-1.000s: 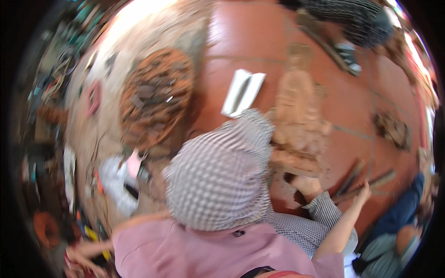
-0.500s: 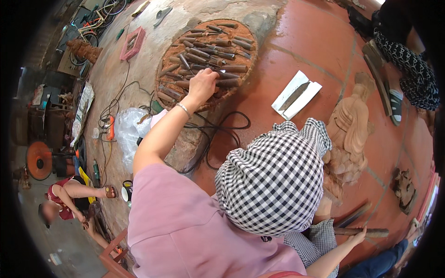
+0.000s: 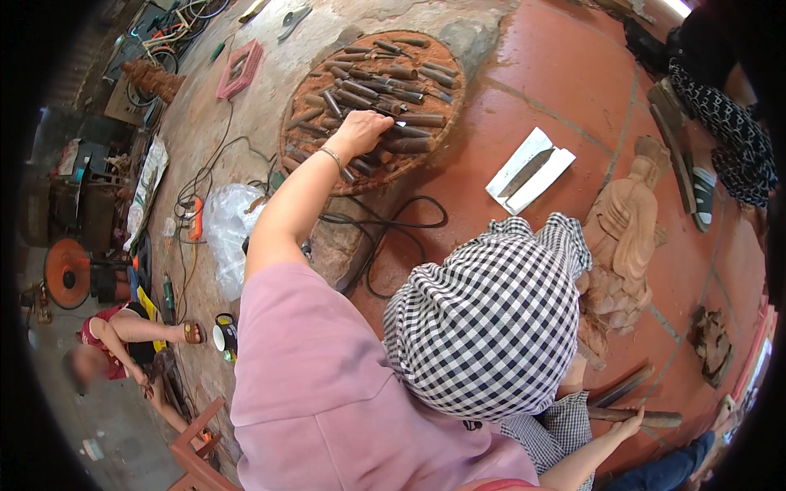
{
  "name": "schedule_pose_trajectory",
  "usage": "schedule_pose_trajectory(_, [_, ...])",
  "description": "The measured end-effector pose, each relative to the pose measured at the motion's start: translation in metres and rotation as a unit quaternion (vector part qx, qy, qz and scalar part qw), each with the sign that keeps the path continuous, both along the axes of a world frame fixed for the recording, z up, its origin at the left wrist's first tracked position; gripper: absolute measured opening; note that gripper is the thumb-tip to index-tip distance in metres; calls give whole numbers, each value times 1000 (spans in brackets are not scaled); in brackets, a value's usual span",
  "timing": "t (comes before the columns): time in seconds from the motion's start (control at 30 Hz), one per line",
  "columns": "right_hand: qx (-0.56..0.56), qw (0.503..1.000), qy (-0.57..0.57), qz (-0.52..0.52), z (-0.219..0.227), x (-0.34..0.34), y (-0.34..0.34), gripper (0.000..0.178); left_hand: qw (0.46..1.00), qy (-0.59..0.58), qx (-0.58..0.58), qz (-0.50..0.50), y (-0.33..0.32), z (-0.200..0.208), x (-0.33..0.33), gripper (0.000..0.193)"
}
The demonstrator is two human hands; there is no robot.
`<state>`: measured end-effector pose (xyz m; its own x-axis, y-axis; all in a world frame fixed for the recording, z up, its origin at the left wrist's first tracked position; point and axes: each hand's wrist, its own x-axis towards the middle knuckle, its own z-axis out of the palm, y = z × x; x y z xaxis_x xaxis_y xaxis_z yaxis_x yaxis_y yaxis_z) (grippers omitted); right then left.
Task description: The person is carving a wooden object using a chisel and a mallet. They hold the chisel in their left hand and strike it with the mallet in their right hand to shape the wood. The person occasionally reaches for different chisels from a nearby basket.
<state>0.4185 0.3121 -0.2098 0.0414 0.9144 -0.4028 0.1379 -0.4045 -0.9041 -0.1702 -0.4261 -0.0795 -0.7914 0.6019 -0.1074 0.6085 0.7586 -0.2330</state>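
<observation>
My left hand (image 3: 362, 133), a bangle on its wrist, reaches into a round woven tray (image 3: 288, 114) of reddish sawdust. Its fingers are bent together among many wood-handled carving chisels (image 3: 360, 94), beside a small shiny metal end. What lies under the palm is hidden. At the lower right, my right hand (image 3: 629, 424) is closed round a brown wooden stick (image 3: 659, 418). A second dark wooden piece (image 3: 626, 385) lies just beyond it. Between my arms, my raised knee in black-and-white checked cloth (image 3: 483, 319) fills the middle. A carved wooden robed figure (image 3: 622, 217) lies on the tiles past it.
A dark flat blade (image 3: 528, 170) rests on white paper. Black cable (image 3: 430, 209) coils beside the tray. Clear plastic (image 3: 225, 225), a pink basket (image 3: 240, 72), a mug (image 3: 223, 337) and an orange fan (image 3: 67, 274) are leftward. Other people sit left (image 3: 123, 348) and far right (image 3: 720, 123).
My left hand has shifted slightly away from me over the chisels, uncovering handles near my wrist. The whole view has shifted a little. My right hand still holds the stick.
</observation>
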Motion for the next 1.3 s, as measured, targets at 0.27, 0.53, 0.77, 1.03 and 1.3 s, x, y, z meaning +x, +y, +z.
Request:
schedule_pose_trajectory(0.27, [12,1000,9,7,-2,7,4,16,1000,9,15,24,3,28,11,21])
schedule_pose_trajectory(0.53, [9,1000,12,-2,-2,4,5,18,997,-6,69,41,-11,25,18,19])
schedule_pose_trajectory(0.77, [13,1000,3,-3,-3,4,4,18,977,90,159,112,-13,9,0,22])
schedule_pose_trajectory(1.03, [9,1000,13,-7,-3,12,8,17,985,77,111,107,-18,9,-8,21])
schedule_pose_trajectory(1.3, [11,1000,-1,-4,2,9,3,16,966,74,219,116,-28,5,0,14])
